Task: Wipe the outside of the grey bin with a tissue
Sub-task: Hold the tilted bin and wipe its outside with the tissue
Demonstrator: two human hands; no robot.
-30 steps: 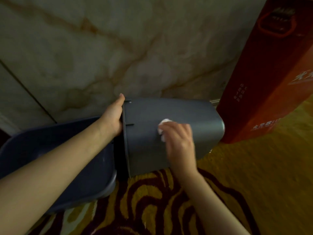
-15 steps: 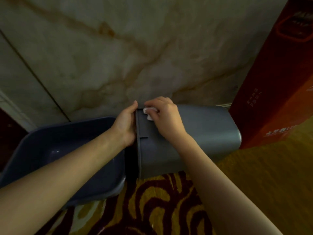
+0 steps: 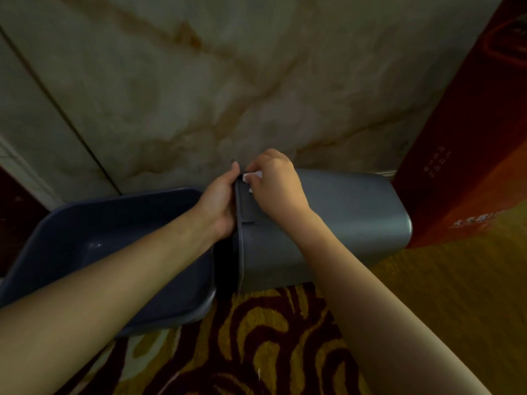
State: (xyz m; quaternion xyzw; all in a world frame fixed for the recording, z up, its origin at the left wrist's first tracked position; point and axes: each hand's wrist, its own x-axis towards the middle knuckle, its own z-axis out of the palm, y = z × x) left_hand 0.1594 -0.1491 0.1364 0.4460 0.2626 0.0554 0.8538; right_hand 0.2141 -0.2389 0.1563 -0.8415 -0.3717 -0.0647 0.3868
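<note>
The grey bin point(image 3: 328, 223) lies on its side on the carpet point(image 3: 271, 337), beside a blue tub point(image 3: 99, 252). The left hand point(image 3: 219, 201) grips the bin's rim. The right hand point(image 3: 276, 186) presses a white tissue point(image 3: 252, 176) near that rim.

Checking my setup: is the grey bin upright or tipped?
Tipped: the grey bin lies sideways on the carpet, rim facing left.

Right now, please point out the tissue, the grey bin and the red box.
tissue point(image 3: 253, 176): head view, white exposed edge.
grey bin point(image 3: 350, 212): head view, bare side wall.
red box point(image 3: 467, 155): head view, front face.
</note>
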